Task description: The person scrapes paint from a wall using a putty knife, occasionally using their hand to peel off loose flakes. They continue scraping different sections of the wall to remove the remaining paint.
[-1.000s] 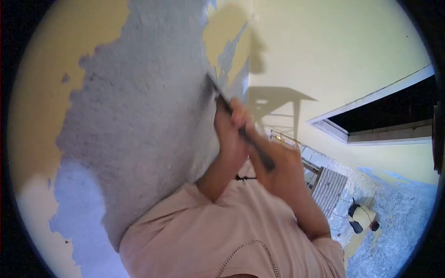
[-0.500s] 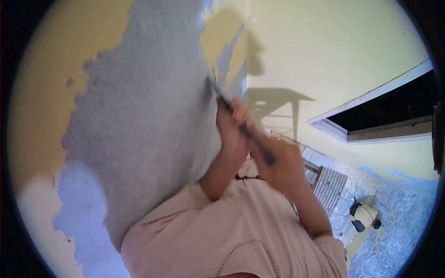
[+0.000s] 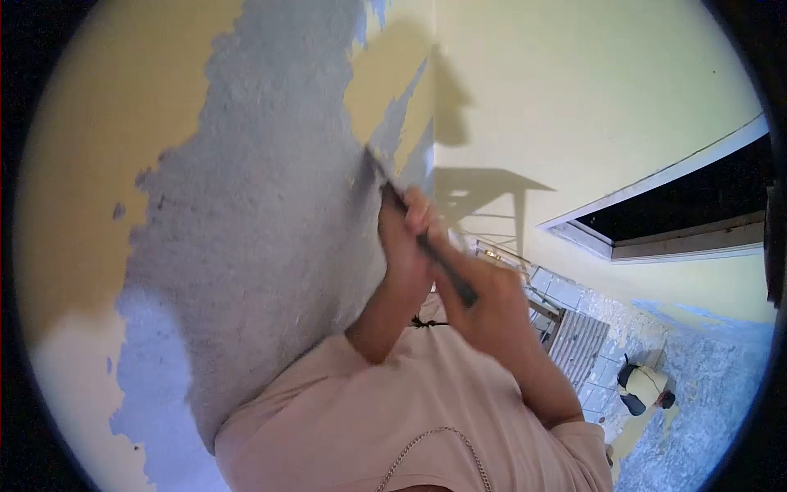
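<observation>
A long dark scraper-like tool (image 3: 447,269) slants across the middle of the view, its thin end (image 3: 374,161) against the wall at the lower edge of a yellow paint patch (image 3: 381,90). My left hand (image 3: 403,234) is closed round it nearer that end, beside the bare grey wall (image 3: 262,164). Lower and to the right, my right hand (image 3: 488,291) is closed on the handle, whose butt shows by the palm. Both hands are slightly blurred, and some fingers are hidden.
Right of the wall corner is a pale yellow wall (image 3: 533,82) with a dark opening (image 3: 680,197). A ribbed panel (image 3: 578,348) lies below on the tiled floor. Another person (image 3: 643,385) is far below at the right, near a patchy blue surface (image 3: 705,377).
The tool and both hands sit slightly lower and further left in view. The walls have also shifted a little, so the camera has moved. Both hands keep their hold.
</observation>
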`<move>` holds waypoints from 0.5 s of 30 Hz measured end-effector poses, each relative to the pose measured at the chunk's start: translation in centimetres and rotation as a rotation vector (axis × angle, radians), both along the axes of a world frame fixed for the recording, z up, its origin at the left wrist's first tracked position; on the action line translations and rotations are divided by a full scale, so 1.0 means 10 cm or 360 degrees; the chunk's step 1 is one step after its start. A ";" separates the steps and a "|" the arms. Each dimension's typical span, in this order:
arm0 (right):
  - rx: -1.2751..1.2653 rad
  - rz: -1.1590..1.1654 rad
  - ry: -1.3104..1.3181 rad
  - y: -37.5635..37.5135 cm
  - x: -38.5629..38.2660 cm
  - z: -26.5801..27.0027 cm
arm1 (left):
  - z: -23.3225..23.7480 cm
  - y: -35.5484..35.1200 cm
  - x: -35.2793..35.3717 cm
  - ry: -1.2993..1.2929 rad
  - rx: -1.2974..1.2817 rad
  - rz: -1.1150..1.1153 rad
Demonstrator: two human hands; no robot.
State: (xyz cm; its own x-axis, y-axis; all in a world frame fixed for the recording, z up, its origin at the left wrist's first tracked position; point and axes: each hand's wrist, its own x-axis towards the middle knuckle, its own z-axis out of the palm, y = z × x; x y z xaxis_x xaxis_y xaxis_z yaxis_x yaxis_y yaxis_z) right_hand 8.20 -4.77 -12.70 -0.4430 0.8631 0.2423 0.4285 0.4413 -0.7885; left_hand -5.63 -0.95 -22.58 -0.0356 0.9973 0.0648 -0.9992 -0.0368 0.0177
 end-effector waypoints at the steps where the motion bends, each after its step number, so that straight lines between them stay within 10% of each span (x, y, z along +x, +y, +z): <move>1: 0.0028 0.0090 0.0038 -0.07 0.02 -0.03 | 0.03 -0.07 -0.03 -0.0203 0.0145 -0.0106; 7: -0.0232 -0.0022 -0.0084 0.08 0.01 -0.03 | 0.17 0.04 0.10 0.0490 -0.0273 0.0204; 10: -0.0112 0.0076 -0.0116 -0.01 -0.05 -0.04 | 0.18 -0.03 0.04 -0.0239 -0.0058 -0.0120; 13: -0.0277 -0.0043 -0.0022 0.20 -0.04 -0.11 | 0.15 0.21 0.11 0.0667 -0.0714 0.0285; 15: -0.0263 0.0115 -0.0001 0.05 0.08 -0.12 | 0.25 0.02 0.10 0.0521 -0.0579 0.0212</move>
